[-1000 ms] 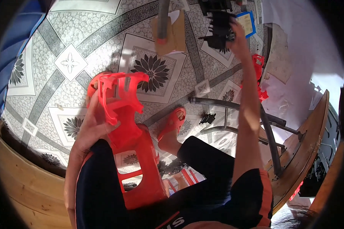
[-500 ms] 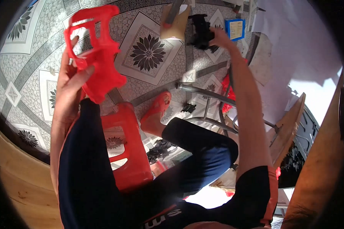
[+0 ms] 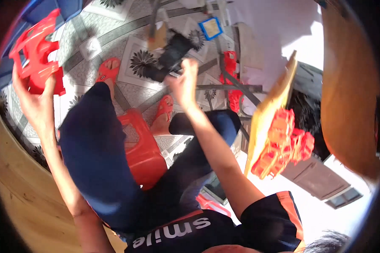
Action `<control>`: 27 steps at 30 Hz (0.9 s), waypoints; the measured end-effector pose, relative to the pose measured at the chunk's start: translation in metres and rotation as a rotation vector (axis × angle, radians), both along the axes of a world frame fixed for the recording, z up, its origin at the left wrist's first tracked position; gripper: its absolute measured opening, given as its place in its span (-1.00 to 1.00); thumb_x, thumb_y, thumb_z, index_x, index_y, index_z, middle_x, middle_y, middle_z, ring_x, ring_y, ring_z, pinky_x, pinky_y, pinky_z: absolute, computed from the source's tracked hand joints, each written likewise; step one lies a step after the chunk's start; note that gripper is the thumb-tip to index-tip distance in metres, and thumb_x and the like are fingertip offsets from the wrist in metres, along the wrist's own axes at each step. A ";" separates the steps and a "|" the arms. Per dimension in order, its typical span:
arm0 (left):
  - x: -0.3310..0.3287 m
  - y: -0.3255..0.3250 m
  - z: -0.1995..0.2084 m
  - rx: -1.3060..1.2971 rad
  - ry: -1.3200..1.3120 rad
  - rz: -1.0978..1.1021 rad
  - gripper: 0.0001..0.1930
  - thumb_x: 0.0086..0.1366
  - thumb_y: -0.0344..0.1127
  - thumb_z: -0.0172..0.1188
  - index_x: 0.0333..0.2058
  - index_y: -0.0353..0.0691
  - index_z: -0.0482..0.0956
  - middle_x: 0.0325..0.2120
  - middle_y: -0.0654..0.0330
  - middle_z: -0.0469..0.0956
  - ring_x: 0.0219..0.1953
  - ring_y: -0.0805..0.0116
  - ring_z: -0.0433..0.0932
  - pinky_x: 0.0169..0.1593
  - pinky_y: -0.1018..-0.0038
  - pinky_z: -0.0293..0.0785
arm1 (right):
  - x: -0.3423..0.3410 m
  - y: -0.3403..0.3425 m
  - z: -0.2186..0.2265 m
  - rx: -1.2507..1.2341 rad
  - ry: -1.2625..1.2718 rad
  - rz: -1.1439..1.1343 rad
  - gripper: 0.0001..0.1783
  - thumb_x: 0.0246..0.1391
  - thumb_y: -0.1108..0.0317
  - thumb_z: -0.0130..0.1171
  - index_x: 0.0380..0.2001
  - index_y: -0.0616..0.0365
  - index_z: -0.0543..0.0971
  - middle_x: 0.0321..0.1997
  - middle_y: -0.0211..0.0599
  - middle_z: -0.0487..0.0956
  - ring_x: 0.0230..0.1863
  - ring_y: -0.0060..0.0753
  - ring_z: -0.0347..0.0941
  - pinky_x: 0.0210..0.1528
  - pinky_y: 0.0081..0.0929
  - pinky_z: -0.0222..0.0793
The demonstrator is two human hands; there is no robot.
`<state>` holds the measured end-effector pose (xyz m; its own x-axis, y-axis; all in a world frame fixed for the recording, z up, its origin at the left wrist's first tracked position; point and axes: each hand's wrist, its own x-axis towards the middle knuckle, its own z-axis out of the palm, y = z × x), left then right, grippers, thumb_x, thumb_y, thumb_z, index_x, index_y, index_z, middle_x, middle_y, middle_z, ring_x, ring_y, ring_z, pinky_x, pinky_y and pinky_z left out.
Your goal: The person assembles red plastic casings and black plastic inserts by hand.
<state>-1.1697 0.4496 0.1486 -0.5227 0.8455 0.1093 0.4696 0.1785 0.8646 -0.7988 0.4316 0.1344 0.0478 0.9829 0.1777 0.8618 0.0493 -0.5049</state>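
Note:
At the upper left, my left hand (image 3: 38,107) grips a red moulded plastic part (image 3: 38,57) with cut-outs and curved arches. It is raised beyond my left knee, with the thumb on its lower edge. My right hand (image 3: 185,84) is out over the patterned floor, closed on a black moulded plastic part (image 3: 175,52). Motion blurs the black part, so its details are hard to make out. The two parts are well apart from each other.
Between my legs stands a red plastic stool (image 3: 150,164). Several red plastic parts (image 3: 278,139) are piled by a wooden board (image 3: 259,130) on the right. A blue box (image 3: 210,28) lies on the floor near metal legs (image 3: 251,88). Blue containers (image 3: 4,69) fill the upper left.
My left hand has moved farther left with the red part. My right hand has come nearer and leftward with the black part. The view has shifted, bringing in the red pile and blue containers.

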 end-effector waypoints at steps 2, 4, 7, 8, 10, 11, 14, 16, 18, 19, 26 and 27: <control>-0.034 -0.022 0.050 0.111 0.061 0.044 -0.16 0.04 -0.46 0.42 0.29 -0.26 0.20 0.12 -0.01 0.40 0.10 0.24 0.47 0.20 0.36 0.37 | -0.075 -0.029 0.089 -0.184 0.087 0.091 -0.29 -0.50 0.53 0.47 -0.11 0.26 0.45 0.03 0.01 0.36 0.08 0.10 0.31 0.18 -0.21 0.27; -0.012 -0.022 0.061 0.169 0.245 0.070 -0.17 0.06 -0.51 0.42 0.28 -0.31 0.16 0.09 0.00 0.42 0.08 0.24 0.47 0.18 0.34 0.40 | -0.062 -0.072 0.141 -0.137 0.120 -0.001 -0.35 -0.39 0.50 0.47 -0.09 0.25 0.47 0.03 0.02 0.36 0.10 0.04 0.33 0.14 -0.26 0.32; 0.010 -0.034 0.108 0.348 -0.274 -0.047 -0.17 0.13 -0.50 0.38 0.30 -0.35 0.06 0.08 -0.02 0.42 0.10 0.25 0.44 0.18 0.33 0.38 | -0.061 -0.137 0.226 -0.057 0.200 -0.001 -0.45 -0.40 0.61 0.39 -0.21 0.27 0.45 -0.20 -0.19 0.35 -0.14 -0.31 0.38 -0.14 -0.44 0.43; 0.016 -0.026 0.132 0.420 -0.332 -0.075 -0.18 0.13 -0.52 0.38 0.29 -0.34 0.08 0.09 0.00 0.42 0.11 0.26 0.43 0.20 0.32 0.37 | -0.046 -0.149 0.250 -0.151 0.066 -0.094 -0.43 -0.37 0.59 0.41 -0.17 0.25 0.45 -0.17 -0.22 0.39 -0.10 -0.34 0.40 -0.07 -0.46 0.42; 0.033 -0.039 0.162 0.469 -0.433 -0.104 -0.24 0.15 -0.53 0.35 0.27 -0.32 0.13 0.09 0.03 0.42 0.11 0.26 0.44 0.21 0.32 0.35 | 0.005 -0.213 0.298 -0.155 -0.021 -0.237 -0.33 -0.38 0.56 0.44 -0.06 0.24 0.45 -0.16 -0.25 0.46 -0.10 -0.26 0.44 -0.01 -0.39 0.41; 0.034 -0.050 0.178 0.480 -0.465 -0.117 -0.30 0.18 -0.54 0.31 0.26 -0.31 0.18 0.08 0.05 0.44 0.10 0.27 0.45 0.20 0.33 0.35 | 0.031 -0.235 0.314 -0.043 0.048 -0.237 -0.26 -0.43 0.54 0.45 -0.01 0.23 0.45 -0.18 -0.25 0.51 -0.12 -0.17 0.47 -0.01 -0.29 0.43; 0.044 -0.092 0.208 0.541 -0.519 -0.107 -0.34 0.21 -0.51 0.26 0.26 -0.31 0.19 0.08 0.07 0.42 0.09 0.28 0.43 0.19 0.32 0.35 | 0.065 -0.236 0.408 0.028 0.323 -0.406 -0.25 -0.31 0.61 0.27 0.12 0.24 0.40 -0.04 -0.31 0.54 -0.01 -0.39 0.48 0.03 -0.39 0.43; 0.057 -0.114 0.226 0.506 -0.525 -0.146 -0.32 0.22 -0.51 0.25 0.28 -0.27 0.16 0.09 0.10 0.41 0.08 0.28 0.42 0.19 0.31 0.34 | 0.139 -0.246 0.445 0.052 0.252 -0.325 -0.28 -0.21 0.61 0.20 0.16 0.19 0.40 0.02 -0.32 0.54 0.03 -0.47 0.47 0.06 -0.45 0.42; 0.082 -0.134 0.232 0.460 -0.557 -0.252 -0.25 0.20 -0.54 0.23 0.33 -0.24 0.09 0.11 0.10 0.37 0.10 0.27 0.40 0.21 0.31 0.31 | 0.208 -0.247 0.464 -0.080 0.281 -0.336 -0.28 -0.16 0.54 0.25 0.19 0.17 0.38 0.01 -0.31 0.55 0.03 -0.47 0.46 0.09 -0.45 0.39; 0.091 -0.142 0.233 0.437 -0.572 -0.315 -0.21 0.20 -0.56 0.21 0.35 -0.23 0.03 0.13 0.09 0.34 0.13 0.26 0.37 0.22 0.32 0.29 | 0.234 -0.244 0.473 -0.185 0.376 -0.395 -0.25 -0.16 0.48 0.31 0.20 0.16 0.36 0.01 -0.30 0.55 0.04 -0.44 0.46 0.11 -0.44 0.37; 0.136 -0.182 0.265 0.287 -0.681 -0.544 -0.12 0.13 -0.64 0.22 0.37 -0.23 -0.05 0.08 0.06 0.39 0.08 0.29 0.42 0.19 0.36 0.32 | 0.324 -0.212 0.397 -0.048 -0.444 -0.782 0.01 -0.20 -0.12 0.43 0.27 0.07 0.24 0.04 0.03 0.54 0.07 0.09 0.48 0.02 -0.03 0.41; 0.140 -0.183 0.268 0.284 -0.673 -0.567 -0.12 0.12 -0.64 0.23 0.37 -0.24 -0.05 0.07 0.05 0.40 0.08 0.28 0.42 0.19 0.36 0.32 | 0.321 -0.210 0.394 -0.005 -0.467 -0.831 0.00 -0.21 -0.15 0.42 0.26 0.03 0.26 0.04 -0.02 0.54 0.06 0.06 0.49 0.00 0.01 0.41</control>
<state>-1.0299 0.2664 0.4165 -0.0677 0.9822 0.1751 -0.1958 -0.1852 0.9630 -0.4779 0.2219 0.5288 0.6568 0.6671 0.3515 0.7348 -0.6710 -0.0996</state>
